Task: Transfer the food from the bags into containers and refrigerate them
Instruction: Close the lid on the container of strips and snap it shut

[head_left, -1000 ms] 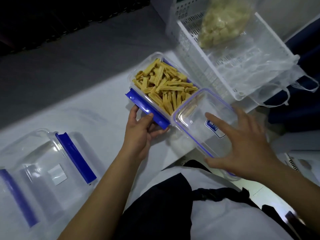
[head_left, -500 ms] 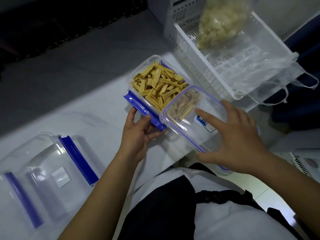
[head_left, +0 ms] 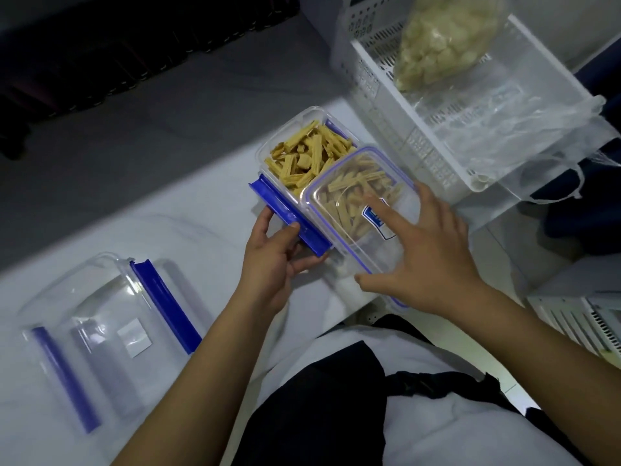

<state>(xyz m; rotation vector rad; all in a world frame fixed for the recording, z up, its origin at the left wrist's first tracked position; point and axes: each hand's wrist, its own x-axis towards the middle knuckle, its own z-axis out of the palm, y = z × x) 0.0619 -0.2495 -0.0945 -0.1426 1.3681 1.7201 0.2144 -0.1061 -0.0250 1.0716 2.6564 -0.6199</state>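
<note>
At frame centre, the left hand (head_left: 274, 260) grips the container (head_left: 295, 146) by its blue clip; the right hand (head_left: 426, 260), fingers spread, presses the lid (head_left: 356, 210) half across (misaligned). Forcing it risks spilling the food sticks (head_left: 309, 154).

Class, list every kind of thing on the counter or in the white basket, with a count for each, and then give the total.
Containers: 2, one filled, one empty
Lids: 1
Bags of food: 1
Empty bags: 1
White baskets: 1
Total: 6
</note>
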